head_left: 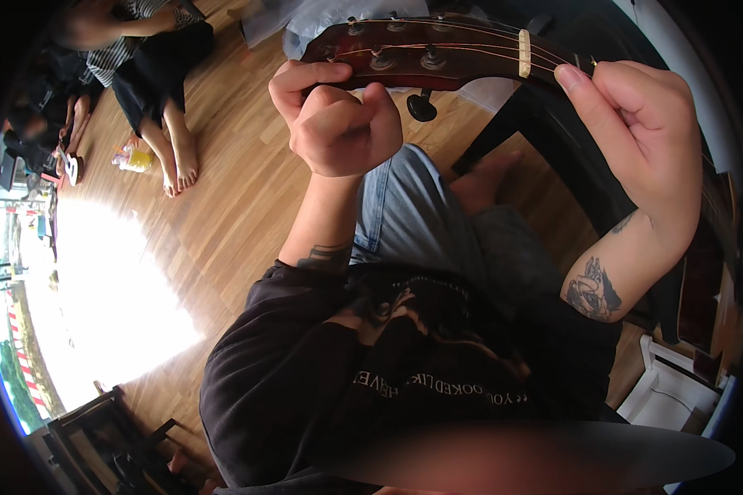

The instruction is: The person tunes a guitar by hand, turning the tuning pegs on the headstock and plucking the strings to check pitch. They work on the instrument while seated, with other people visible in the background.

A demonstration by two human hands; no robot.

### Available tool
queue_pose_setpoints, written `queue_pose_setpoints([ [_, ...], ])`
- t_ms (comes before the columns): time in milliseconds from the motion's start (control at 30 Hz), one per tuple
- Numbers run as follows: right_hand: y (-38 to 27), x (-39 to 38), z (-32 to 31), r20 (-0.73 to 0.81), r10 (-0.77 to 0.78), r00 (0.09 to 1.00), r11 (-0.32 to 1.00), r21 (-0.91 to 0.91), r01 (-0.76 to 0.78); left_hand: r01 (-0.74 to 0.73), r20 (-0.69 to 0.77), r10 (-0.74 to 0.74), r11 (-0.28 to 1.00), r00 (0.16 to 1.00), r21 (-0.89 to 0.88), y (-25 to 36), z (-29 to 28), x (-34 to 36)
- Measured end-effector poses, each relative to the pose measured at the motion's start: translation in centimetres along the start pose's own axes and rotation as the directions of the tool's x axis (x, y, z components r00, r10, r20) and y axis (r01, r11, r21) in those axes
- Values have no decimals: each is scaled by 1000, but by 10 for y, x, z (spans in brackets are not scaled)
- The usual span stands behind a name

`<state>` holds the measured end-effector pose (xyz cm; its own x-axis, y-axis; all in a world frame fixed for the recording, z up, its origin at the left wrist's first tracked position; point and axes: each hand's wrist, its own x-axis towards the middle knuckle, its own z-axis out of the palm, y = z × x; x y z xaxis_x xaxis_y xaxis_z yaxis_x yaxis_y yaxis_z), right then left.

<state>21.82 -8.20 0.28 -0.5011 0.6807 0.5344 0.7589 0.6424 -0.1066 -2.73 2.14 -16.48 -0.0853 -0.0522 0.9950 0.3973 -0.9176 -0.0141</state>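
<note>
Guitar headstock [409,39], pointing left, crosswise, tilt unclear

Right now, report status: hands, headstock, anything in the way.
Left hand curled at headstock. Right hand at strings, neck side of pale nut. Strings cross nut toward tuning posts. Left hand hides part of headstock.

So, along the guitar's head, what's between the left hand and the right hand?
The head view shows tuning posts, strings and the pale nut on the dark red headstock, plus a black tuning knob at its near edge.
</note>
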Motion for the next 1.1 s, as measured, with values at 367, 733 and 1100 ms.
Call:
queue_pose_setpoints([
  [367,2,-2,3,-14,-21,1000,999,-25,21,16,53,-5,978,999,-207,-14,-21,0],
  [733,-4,2,-3,-30,12,999,991,-130,-15,-12,-33,10,998,999,-54,-6,0,2],
  [1100,-1,0,0,-30,-5,1000,988,-157,0,-120,-26,120,993,992,-4,-17,-11,-4],
])
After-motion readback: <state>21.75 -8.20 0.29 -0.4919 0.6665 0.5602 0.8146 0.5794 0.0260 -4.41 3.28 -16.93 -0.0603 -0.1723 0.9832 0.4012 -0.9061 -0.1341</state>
